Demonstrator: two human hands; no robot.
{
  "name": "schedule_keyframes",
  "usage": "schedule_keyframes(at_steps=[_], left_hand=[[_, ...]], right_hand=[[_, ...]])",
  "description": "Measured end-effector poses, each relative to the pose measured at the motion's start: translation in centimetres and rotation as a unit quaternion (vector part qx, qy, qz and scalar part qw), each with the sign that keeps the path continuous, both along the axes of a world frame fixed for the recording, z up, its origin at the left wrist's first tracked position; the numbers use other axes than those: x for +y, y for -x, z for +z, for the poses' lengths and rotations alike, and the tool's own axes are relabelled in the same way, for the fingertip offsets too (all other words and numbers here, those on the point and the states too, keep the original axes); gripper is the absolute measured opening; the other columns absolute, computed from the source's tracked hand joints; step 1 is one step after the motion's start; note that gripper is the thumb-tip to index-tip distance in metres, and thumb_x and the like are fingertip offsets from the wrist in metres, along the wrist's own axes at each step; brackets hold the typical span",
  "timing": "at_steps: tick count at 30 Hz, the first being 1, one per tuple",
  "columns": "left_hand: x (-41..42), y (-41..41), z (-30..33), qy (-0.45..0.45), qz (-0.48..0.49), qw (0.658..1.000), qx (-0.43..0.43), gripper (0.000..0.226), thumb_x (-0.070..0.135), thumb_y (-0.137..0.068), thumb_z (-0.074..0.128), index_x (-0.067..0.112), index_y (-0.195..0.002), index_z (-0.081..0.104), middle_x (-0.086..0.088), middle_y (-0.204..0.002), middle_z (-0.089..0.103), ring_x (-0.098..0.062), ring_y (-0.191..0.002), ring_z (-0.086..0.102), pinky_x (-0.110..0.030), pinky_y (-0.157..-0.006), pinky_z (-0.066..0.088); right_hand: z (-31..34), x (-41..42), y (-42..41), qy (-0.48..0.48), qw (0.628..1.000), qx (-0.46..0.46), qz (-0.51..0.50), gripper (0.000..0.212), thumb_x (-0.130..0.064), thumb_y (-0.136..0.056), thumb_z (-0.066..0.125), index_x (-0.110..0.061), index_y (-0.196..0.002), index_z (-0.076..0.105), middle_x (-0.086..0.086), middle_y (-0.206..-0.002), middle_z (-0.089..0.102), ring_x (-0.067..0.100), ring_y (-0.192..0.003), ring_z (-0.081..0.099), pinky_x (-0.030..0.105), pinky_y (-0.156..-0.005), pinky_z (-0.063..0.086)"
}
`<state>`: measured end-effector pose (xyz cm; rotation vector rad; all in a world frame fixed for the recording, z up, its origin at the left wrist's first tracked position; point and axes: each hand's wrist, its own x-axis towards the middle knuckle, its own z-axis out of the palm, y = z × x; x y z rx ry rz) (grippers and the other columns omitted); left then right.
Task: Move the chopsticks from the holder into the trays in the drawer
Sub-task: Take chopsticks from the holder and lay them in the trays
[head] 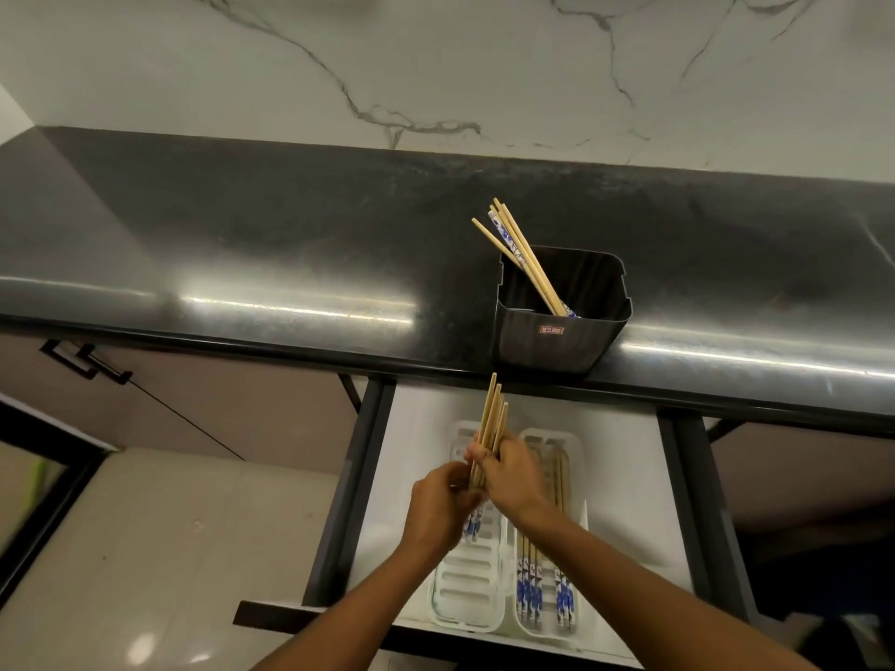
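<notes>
Above the open drawer (624,477), both hands clamped on one bundle of chopsticks (491,423): left hand (443,506) at the near ends, right hand (513,477) mid-length. Long axis near-to-far, matching the left tray (465,593) directly beneath. More chopsticks left in the holder (562,331) on the bench (290,244).

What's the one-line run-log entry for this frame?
hands: left hand and right hand grip bundle of wooden chopsticks | over: white slotted tray in open drawer | left in black square holder: several
</notes>
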<state>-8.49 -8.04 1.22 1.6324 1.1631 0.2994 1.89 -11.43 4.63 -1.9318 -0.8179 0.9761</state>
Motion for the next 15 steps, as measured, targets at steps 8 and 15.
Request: schedule_keyframes(at_steps=[8, 15], left_hand=[[-2.1, 0.3, -2.7, 0.021, -0.026, 0.988, 0.148, 0.011, 0.016, -0.089, 0.062, 0.017, -0.081, 0.069, 0.006, -0.07, 0.064, -0.011, -0.065, 0.063, -0.02, -0.06, 0.05], [-2.4, -0.5, -4.6, 0.05, -0.017, 0.973, 0.225, 0.033, 0.016, -0.094, 0.047, 0.024, -0.063, 0.045, 0.003, -0.066, 0.055, -0.008, -0.057, 0.047, -0.015, -0.053, 0.039]], right_hand=[[-5.4, 0.4, 0.9, 0.14, 0.986, 0.057, -0.062, 0.013, -0.019, -0.095, 0.052, -0.01, -0.098, 0.061, 0.006, -0.089, 0.069, 0.02, -0.083, 0.069, 0.04, -0.082, 0.058], [-8.6, 2.3, 0.9, 0.279, 0.959, 0.03, -0.045, 0.017, -0.015, -0.093, 0.053, -0.007, -0.106, 0.06, 0.007, -0.096, 0.065, 0.024, -0.087, 0.064, 0.033, -0.077, 0.055]])
